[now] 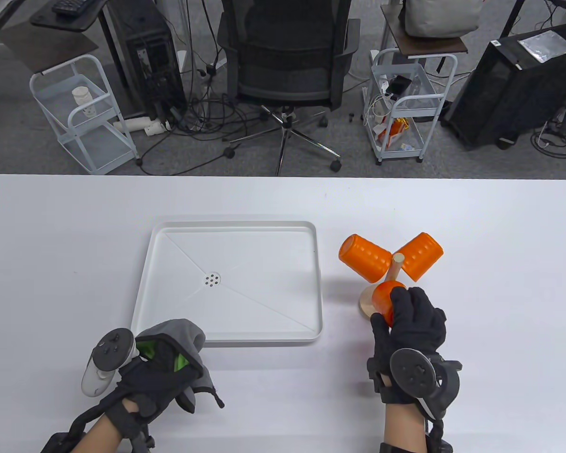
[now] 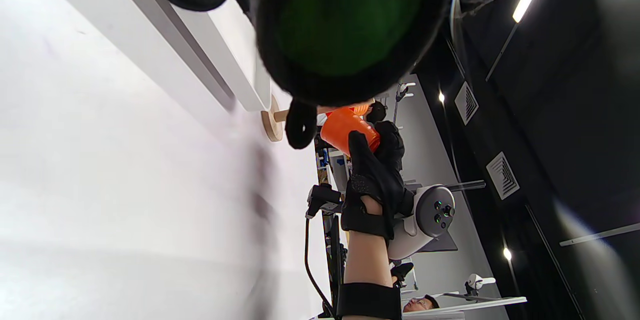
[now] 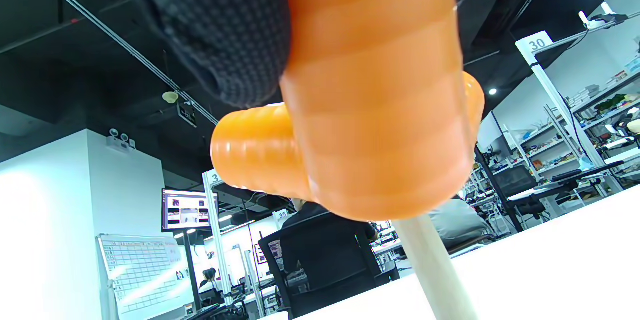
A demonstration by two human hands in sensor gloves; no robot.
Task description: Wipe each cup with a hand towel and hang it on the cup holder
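Left hand (image 1: 160,373) grips towel (image 1: 188,337), idle on worktop (image 1: 52,245); tray (image 1: 144,288) just beyond it. Holder (image 1: 396,269) ahead of right hand (image 1: 412,321): two cups (image 1: 365,258) hung. Right hand curls round third cup (image 1: 384,302), at holder. Last hanging appears unfinished.

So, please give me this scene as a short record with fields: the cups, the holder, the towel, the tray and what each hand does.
cups on holder: two orange cups hang on the pegs, tilted outward
third cup: orange cup, gripped by the right hand at the holder
cup holder: wooden stand with round base, right of the tray
towel: grey hand towel, held by the left hand near the tray's front edge
tray: white tray, nothing in it
table: white table
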